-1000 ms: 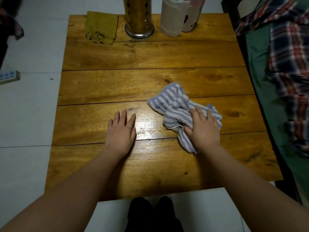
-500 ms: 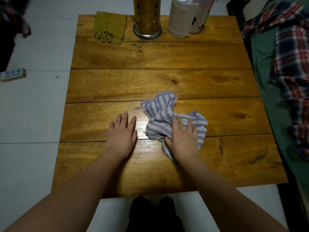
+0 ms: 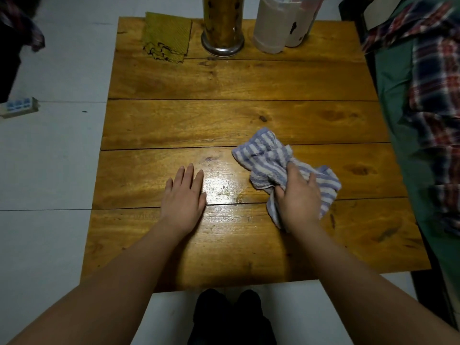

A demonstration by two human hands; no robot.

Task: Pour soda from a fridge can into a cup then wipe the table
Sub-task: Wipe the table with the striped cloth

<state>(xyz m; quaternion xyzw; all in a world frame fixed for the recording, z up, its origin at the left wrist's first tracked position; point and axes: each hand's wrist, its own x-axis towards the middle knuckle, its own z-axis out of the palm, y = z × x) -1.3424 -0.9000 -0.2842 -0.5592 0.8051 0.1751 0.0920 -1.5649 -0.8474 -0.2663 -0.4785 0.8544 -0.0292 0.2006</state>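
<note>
The striped cloth (image 3: 271, 165) is a soft terry towel with blue and white bands, bunched into irregular folds right of frame centre on the wooden table (image 3: 224, 120). The right hand (image 3: 300, 195) grips the cloth's lower portion, fingers closed around a gathered fold, with the loose end spreading toward the upper left of the hand. The left hand (image 3: 184, 195) lies flat and open on the table, palm down, fingers extended and close together, left of the cloth and apart from it. Between the two hands the varnish shows a glossy, streaked patch (image 3: 224, 185).

The table consists of wide horizontal planks with dark seams, visible knots and an amber finish. Along its upper edge stand a perforated golden cylinder on a metal base (image 3: 222, 26), a pale round container (image 3: 271, 28) and a second pale container (image 3: 301, 26) touching it on the right. A folded yellow-green patterned cloth (image 3: 166, 36) lies at the upper left corner of the table.

No can or cup can be identified in the frame.

The floor (image 3: 49, 158) is pale tile. A small white and blue object (image 3: 18, 107) lies on it at the left edge. Green fabric (image 3: 395, 108) and plaid fabric (image 3: 438, 95) occupy the right side. Dark legs (image 3: 231, 317) appear at bottom centre.
</note>
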